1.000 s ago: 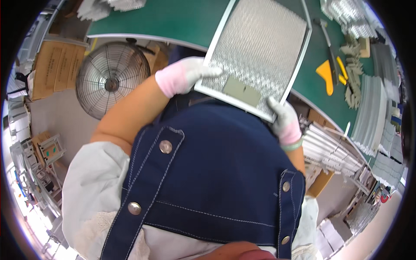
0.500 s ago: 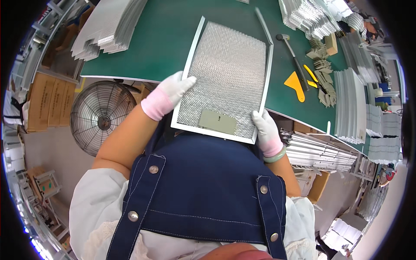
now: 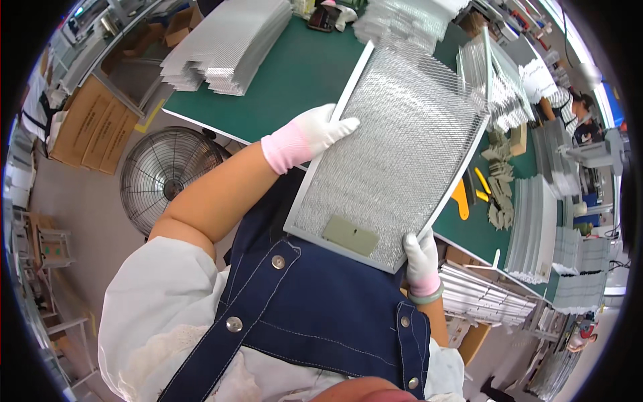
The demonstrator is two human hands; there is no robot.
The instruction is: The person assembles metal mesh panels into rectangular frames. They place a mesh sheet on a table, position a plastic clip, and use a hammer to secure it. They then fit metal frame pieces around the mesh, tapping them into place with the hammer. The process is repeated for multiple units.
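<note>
Between my two hands is a mesh filter panel [image 3: 402, 147], a sheet of silvery metal mesh in a pale frame, tilted and raised over the table's near edge. Gloved in white with a pink cuff, my left hand [image 3: 316, 135] grips the left side rail, thumb over the mesh. My right hand [image 3: 422, 262] closes round the near right corner. A grey-green plate [image 3: 350, 234] lies against the mesh by the near rail. At the far end no rail crosses the mesh; a loose frame bar [image 3: 487, 70] sticks out from the right rail.
On the green table [image 3: 321, 63] are stacked mesh sheets [image 3: 231, 43], a yellow scraper [image 3: 461, 199], yellow-handled pliers [image 3: 481, 182], piled grey-green plates [image 3: 499, 191] and stacked frame strips [image 3: 530, 231]. A floor fan [image 3: 171, 184] stands at left, cartons [image 3: 94, 124] beyond it.
The panel has come up closer and swung to the right, both hands keeping their grip. It now covers the hammer and part of the scraper. The whole view has turned as well.
</note>
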